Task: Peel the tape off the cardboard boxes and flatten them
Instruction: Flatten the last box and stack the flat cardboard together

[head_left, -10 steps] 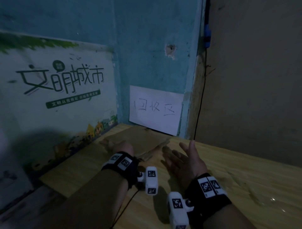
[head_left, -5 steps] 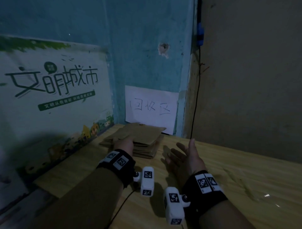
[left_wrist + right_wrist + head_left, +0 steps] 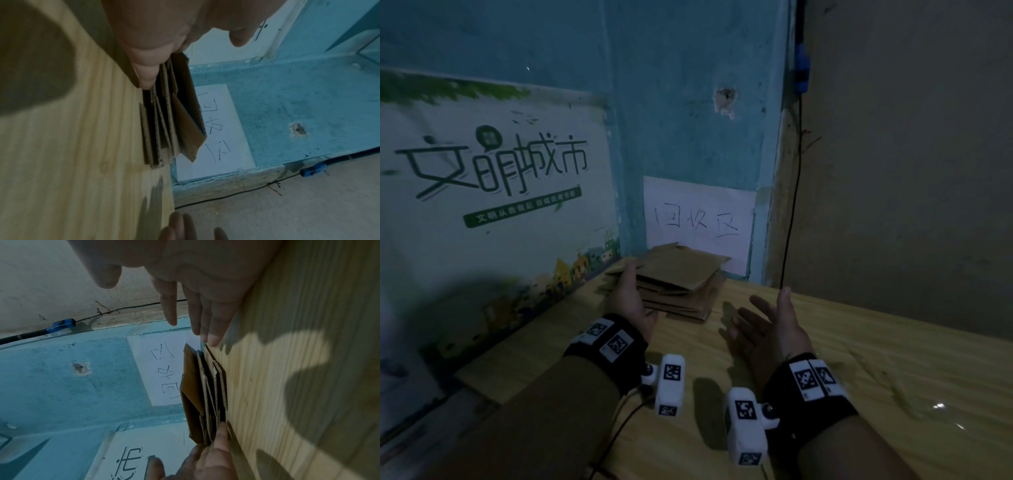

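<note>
A stack of flattened brown cardboard [image 3: 681,279] lies on the wooden table [image 3: 859,377] at the back, against the blue wall. My left hand [image 3: 629,291] lies with straight fingers along the stack's left side and touches its edges. In the left wrist view the fingers [image 3: 148,69] press against the corrugated edges of the cardboard stack [image 3: 172,126]. My right hand [image 3: 763,318] hovers open, palm turned left, a short way right of the stack and apart from it. The right wrist view shows the right hand's fingers [image 3: 205,318] spread near the corner of the cardboard stack [image 3: 203,395]. No tape is visible.
A white paper sign [image 3: 698,219] with handwriting hangs on the blue wall behind the stack. A large printed poster [image 3: 489,192] leans along the table's left side. A black cable [image 3: 792,205] runs down the corner. A grey wall closes the right.
The view has tilted down and the stack shows in full. My left hand slid from the top of the cardboard to its left side. The right hand stays open nearby.
</note>
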### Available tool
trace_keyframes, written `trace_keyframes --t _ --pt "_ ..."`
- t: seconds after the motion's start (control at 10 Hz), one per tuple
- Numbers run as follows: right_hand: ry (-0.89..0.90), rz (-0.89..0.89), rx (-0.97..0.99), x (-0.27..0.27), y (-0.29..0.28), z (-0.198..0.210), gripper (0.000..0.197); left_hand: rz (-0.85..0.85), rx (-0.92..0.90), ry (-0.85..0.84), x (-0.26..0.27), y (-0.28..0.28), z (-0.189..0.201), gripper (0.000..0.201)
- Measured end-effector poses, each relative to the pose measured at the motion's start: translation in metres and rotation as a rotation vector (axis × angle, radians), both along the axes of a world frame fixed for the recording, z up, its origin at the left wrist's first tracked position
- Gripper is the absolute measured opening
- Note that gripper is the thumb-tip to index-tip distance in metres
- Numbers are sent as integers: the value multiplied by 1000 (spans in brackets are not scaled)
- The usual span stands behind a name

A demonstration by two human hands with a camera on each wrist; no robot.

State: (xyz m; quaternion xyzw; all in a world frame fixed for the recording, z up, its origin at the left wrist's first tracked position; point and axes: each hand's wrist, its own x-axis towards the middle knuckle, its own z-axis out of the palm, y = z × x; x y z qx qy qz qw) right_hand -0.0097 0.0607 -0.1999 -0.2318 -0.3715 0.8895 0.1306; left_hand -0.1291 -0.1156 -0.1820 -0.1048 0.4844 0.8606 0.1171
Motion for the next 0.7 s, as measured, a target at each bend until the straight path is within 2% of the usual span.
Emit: trace_keyframes --t 0.1,0.2,0.3,0.5,0.7 --pt "6 0 10 2 0 2 58 -3 11 1 4 -10 -1 96" --pt "17 -31 37 6 -5 6 57 0 -4 -11 15 -15 5 86" --pt "34 -68 64 11 -8 18 54 -10 -39 -63 29 -21 15 97" --pt "66 -149 271 34 -12 45 58 -188 -110 61 64 -27 42 83" --pt "104 -155 508 72 -5 99 47 -326 -182 165 89 -25 72 74"
